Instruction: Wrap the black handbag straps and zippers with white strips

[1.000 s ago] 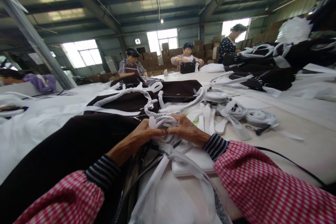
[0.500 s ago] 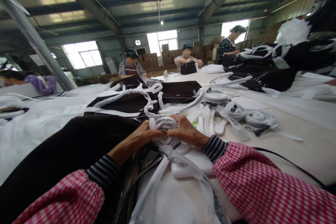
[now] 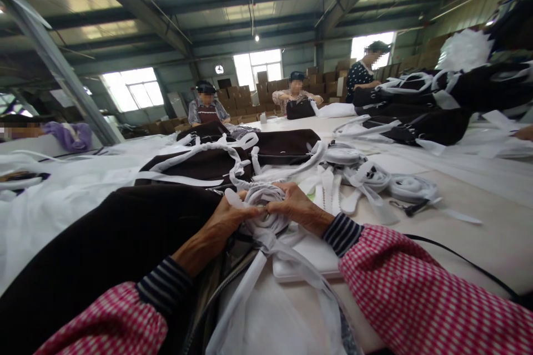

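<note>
My left hand [image 3: 227,216] and my right hand [image 3: 297,205] meet fingertip to fingertip, both closed on a coiled bundle of white wrapping strip [image 3: 265,208]. The bundle sits at the top of a dark brown bag [image 3: 104,249] that lies under my left forearm. Loose tails of the white strip [image 3: 287,266] trail toward me across the bag's open zip [image 3: 216,294]. A flat white pad [image 3: 316,260] lies on the table under my right wrist.
More dark bags with white-wrapped handles [image 3: 216,158] lie just beyond my hands, with rolled white strips [image 3: 375,177] to their right. Another stack of bags [image 3: 433,105] rises at the far right. Three people work at the table's far end [image 3: 295,89]. A black cord [image 3: 458,258] runs along the right.
My hands have turned the white bundle slightly and its coil now shows more roundly between my fingers. The view has dipped a little.
</note>
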{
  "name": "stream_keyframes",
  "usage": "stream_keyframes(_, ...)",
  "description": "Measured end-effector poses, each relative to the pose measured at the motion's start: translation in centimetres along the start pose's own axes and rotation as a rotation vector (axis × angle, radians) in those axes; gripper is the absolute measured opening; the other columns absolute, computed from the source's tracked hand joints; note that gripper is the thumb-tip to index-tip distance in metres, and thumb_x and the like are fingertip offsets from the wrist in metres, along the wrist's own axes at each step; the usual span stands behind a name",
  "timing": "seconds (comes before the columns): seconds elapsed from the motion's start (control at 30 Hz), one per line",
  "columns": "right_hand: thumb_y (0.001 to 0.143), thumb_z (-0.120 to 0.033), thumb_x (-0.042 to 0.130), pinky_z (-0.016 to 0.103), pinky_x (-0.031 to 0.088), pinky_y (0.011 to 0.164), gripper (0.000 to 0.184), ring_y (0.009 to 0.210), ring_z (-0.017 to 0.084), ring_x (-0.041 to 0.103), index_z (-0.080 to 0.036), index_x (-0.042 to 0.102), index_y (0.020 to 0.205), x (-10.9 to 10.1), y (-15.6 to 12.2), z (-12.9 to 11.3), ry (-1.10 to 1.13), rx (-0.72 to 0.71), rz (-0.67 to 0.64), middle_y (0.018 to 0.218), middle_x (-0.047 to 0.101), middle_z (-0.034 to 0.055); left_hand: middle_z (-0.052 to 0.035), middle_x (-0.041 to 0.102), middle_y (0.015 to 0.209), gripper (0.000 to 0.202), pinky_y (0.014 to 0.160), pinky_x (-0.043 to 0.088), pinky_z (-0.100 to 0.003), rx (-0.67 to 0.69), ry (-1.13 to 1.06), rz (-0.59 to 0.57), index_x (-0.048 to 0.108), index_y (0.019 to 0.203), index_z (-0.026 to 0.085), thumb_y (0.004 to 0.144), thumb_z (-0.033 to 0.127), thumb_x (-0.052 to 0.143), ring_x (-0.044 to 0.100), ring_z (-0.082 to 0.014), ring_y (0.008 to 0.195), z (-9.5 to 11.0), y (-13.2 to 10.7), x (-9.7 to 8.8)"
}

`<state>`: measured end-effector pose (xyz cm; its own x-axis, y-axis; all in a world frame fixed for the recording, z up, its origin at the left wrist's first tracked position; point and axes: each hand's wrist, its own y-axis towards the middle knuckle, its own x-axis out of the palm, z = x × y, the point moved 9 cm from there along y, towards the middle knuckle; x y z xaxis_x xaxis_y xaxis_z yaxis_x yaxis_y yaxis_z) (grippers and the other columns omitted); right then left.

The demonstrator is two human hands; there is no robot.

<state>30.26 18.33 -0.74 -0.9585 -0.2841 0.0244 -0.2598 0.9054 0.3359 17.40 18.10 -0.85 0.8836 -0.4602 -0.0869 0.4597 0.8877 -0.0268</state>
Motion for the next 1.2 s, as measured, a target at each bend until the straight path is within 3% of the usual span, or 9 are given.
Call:
stream_keyframes(0.23,0.060,-0.019,0.073,0.025,0.043,0.064,0.031,0.070,0.015,0.054,-0.012,0.076,0.090,-0.3,0.1,0.4,-0.106,-0.011,0.045,0.078,0.068,-0.0001,-0.0103,0.080,0.093,0.051,0.082,0.055,-0.033,0.003,-0.022,0.008,0.079,0.111,0.011,0.066,0.034,0.088,0.073,-0.0258,0.087,0.2,-0.3,0.2)
stream_keyframes(0.4,0.062,-0.018,0.073,0.025,0.045,0.066,0.031,0.071,0.015,0.055,-0.012,0.076,0.093,-0.4,0.1,-0.1,-0.184,-0.094,0.057,0.079,0.069,-0.0005,-0.0081,0.079,0.088,0.044,0.079,0.055,-0.032,-0.034,0.009,0.028,0.080,0.105,0.012,0.065,0.028,0.085,0.072,-0.0245,0.083,0.0,-0.2,0.0)
stream_keyframes(0.6,0.063,-0.017,0.073,0.024,0.044,0.066,0.028,0.071,0.014,0.054,-0.012,0.076,0.090,-0.4,0.1,0.0,-0.205,-0.103,0.043,0.079,0.067,-0.0011,-0.0065,0.079,0.088,0.043,0.078,0.054,-0.032,0.020,0.064,0.096,0.080,0.106,0.012,0.064,0.022,0.080,0.071,-0.0264,0.086,0.0,0.3,-0.4)
stream_keyframes(0.83,0.063,-0.015,0.071,0.025,0.044,0.068,0.032,0.075,0.016,0.057,-0.013,0.078,0.094,0.1,0.1,0.1,-0.090,-0.040,-0.015,0.085,0.071,0.0006,-0.0076,0.078,0.086,0.045,0.081,0.053,-0.035,0.002,0.069,0.047,0.079,0.107,0.012,0.068,0.033,0.083,0.071,-0.0280,0.086,-0.9,0.5,-0.4)
stream_keyframes(1.0,0.065,-0.015,0.069,0.026,0.046,0.072,0.036,0.081,0.017,0.059,-0.014,0.078,0.100,0.4,-0.4,0.3,0.007,0.079,-0.049,0.090,0.072,0.0016,-0.0099,0.078,0.104,0.057,0.090,0.052,-0.035,0.053,0.003,-0.075,0.073,0.124,0.015,0.075,0.042,0.084,0.070,-0.0268,0.095,0.5,-0.2,0.3)
stream_keyframes(1.1,0.066,-0.015,0.069,0.026,0.046,0.073,0.034,0.082,0.017,0.060,-0.015,0.077,0.100,0.4,-0.6,0.3,0.034,0.120,-0.055,0.091,0.072,0.0015,-0.0101,0.077,0.107,0.049,0.089,0.052,-0.034,0.010,0.067,-0.154,0.074,0.121,0.016,0.081,0.046,0.079,0.069,-0.0262,0.098,1.2,-1.0,0.2)
stream_keyframes(1.2,0.067,-0.016,0.071,0.025,0.045,0.072,0.035,0.082,0.017,0.060,-0.015,0.076,0.101,0.2,-0.6,0.6,0.052,0.151,-0.042,0.092,0.072,0.0015,-0.0076,0.076,0.098,0.045,0.082,0.050,-0.031,-0.045,0.094,-0.138,0.076,0.108,0.016,0.071,0.038,0.087,0.069,-0.0229,0.089,1.1,-1.2,-0.8)
